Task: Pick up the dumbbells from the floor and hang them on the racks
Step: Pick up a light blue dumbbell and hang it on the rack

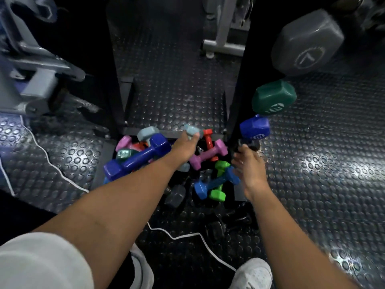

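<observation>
A heap of coloured dumbbells lies on the floor at the foot of a black rack (237,90). My left hand (185,146) reaches into the heap and grips a light blue dumbbell (192,131) by its handle, thumb against its upper head. My right hand (251,165) hovers over the right side of the heap with fingers spread, blurred, holding nothing. Below it lie a blue dumbbell (216,182) and a green dumbbell (219,181), crossed. A large blue dumbbell (141,157) and a pink dumbbell (208,155) flank my left hand. On the rack's right side hang a grey dumbbell (308,42), a dark green one (274,97) and a blue one (255,128).
A red dumbbell (208,138) and dark grey and black dumbbells (176,196) also lie in the heap. A white cable (187,236) runs across the studded rubber floor. A grey gym machine (31,69) stands at the left. My white shoe (252,274) is at the bottom.
</observation>
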Demonstrator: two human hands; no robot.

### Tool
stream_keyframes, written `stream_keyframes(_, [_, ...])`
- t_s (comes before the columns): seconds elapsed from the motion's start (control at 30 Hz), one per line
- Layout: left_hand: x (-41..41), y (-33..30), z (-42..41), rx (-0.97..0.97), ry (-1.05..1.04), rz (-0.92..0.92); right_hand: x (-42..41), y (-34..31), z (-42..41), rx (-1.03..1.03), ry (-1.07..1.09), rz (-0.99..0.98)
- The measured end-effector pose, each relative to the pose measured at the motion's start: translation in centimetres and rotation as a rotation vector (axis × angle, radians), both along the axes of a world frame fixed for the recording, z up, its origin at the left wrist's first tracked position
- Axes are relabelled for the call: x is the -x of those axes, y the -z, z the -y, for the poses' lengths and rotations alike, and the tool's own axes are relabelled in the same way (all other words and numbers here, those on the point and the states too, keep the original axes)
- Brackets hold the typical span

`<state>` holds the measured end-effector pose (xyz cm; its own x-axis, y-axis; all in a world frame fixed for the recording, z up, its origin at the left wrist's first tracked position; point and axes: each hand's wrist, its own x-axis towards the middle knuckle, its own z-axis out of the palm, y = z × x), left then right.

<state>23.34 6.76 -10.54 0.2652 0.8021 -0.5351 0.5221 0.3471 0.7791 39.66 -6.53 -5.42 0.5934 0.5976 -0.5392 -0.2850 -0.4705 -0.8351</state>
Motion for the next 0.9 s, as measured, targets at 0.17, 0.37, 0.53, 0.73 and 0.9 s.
stream_keyframes(0.17, [-2.1,2.1,-1.9,0.036,-0.027,0.000,1.2,3.0,-0.7,-0.007,-0.086,-0.003])
stream_keyframes(0.37, [-2.5,4.3,-4.7,0.018,-0.073,0.013,4.5,8.5,-5.2,0.103,-0.255,0.088])
stream_keyframes(0.53, [-3.2,4.8,-6.6,-0.011,-0.095,-0.022,8.0,11.7,-5.8,0.157,-0.403,0.284])
stream_keyframes(0.73, [-3.2,4.8,-7.4,-0.062,-0.052,-0.111,11.1,12.5,-6.2,0.348,-0.617,0.664])
stream_keyframes(0.9, [-3.2,4.7,-7.5,-0.137,-0.061,-0.138,13.2,13.7,-5.3,0.397,-0.682,0.817])
